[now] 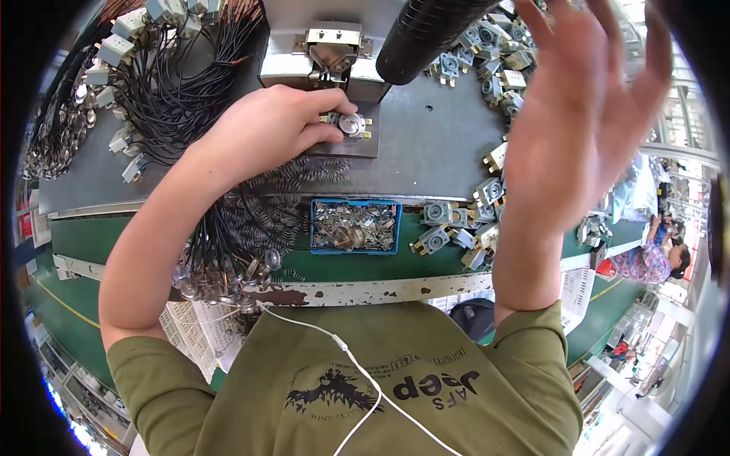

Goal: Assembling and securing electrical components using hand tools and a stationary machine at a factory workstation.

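Note:
My left hand (277, 121) reaches in front of the metal machine head and pinches a small part with a round, shiny metal cap and brass tabs (350, 125) between thumb and forefinger. That part rests on a dark metal block (365, 148) below the machine's bracket (333, 47). Raised over the right side of the bench is my right hand (566, 121), blurred by motion, its fingers spread with nothing seen in them. Beneath and beside it lie many grey-and-white switch-like parts with brass tabs (487, 194).
A thick black ribbed tube (426, 38) leans beside the machine. Bundled black wires (198, 91) with white-grey blocks fill the left. Near the front edge are coil springs (274, 205), wired metal discs (220, 281) and a blue tray (398, 232) of small metal pieces. Another person (646, 262) sits far right.

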Motion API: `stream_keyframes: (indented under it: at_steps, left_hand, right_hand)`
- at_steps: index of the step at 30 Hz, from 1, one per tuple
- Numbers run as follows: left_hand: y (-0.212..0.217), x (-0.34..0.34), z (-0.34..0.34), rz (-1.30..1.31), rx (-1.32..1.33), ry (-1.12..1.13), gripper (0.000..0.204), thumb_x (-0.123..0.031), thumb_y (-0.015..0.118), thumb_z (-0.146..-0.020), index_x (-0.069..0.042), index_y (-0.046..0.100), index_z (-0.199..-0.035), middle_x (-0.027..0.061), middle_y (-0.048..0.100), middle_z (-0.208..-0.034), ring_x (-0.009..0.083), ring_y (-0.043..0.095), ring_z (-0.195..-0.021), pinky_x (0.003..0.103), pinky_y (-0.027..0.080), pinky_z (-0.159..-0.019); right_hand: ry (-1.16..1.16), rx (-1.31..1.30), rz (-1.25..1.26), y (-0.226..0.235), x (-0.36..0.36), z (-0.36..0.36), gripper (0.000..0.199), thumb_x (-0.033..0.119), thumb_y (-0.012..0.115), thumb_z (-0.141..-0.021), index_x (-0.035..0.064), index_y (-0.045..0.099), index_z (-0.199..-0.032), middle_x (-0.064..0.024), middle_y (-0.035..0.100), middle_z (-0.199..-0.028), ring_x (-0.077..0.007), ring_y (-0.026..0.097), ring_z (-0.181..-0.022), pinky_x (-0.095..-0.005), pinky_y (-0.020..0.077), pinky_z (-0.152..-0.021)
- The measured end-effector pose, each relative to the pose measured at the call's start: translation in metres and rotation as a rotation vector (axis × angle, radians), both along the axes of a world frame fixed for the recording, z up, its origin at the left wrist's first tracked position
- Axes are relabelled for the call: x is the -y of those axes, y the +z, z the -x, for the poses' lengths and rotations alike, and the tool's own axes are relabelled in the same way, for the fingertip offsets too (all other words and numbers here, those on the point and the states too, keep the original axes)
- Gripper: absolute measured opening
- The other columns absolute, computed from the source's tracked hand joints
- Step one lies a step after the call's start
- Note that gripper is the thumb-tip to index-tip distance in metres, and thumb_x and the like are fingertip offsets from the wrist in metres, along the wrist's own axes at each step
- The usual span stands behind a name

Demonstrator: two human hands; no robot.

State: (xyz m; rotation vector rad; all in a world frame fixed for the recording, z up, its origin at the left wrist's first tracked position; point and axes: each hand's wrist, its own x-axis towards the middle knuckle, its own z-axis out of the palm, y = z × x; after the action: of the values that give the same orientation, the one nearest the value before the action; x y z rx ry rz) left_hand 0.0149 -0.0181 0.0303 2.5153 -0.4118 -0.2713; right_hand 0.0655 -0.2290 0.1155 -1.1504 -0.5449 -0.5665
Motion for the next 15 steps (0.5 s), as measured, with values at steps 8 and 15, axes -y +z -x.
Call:
stream_keyframes:
  at_steps: [8, 15]
  left_hand:
    - [-0.004, -0.005, 0.0, -0.057, 0.128, -0.045, 0.028, -0.031, 0.067, -0.097, -0.016, 0.068, -0.121, 0.0091, 0.076, -0.09, 0.0332, 0.072, -0.09, 0.046, 0.056, -0.075]
    - [-0.011, -0.004, 0.01, -0.144, 0.259, -0.043, 0.025, -0.03, 0.066, -0.097, -0.016, 0.066, -0.118, 0.0083, 0.075, -0.094, 0.0302, 0.072, -0.092, 0.042, 0.057, -0.075]
  right_hand:
    - [-0.044, -0.047, 0.023, -0.01, -0.011, -0.034, 0.044, 0.009, 0.059, -0.103, -0.0042, 0.041, -0.14, -0.0247, 0.064, -0.12, -0.0261, 0.069, -0.092, -0.0431, 0.0569, -0.079]
    - [-0.049, -0.078, 0.089, 0.001, -0.005, -0.007, 0.04, 0.008, 0.062, -0.101, -0.0038, 0.044, -0.135, -0.0207, 0.066, -0.111, -0.0215, 0.068, -0.082, -0.0371, 0.0552, -0.071]
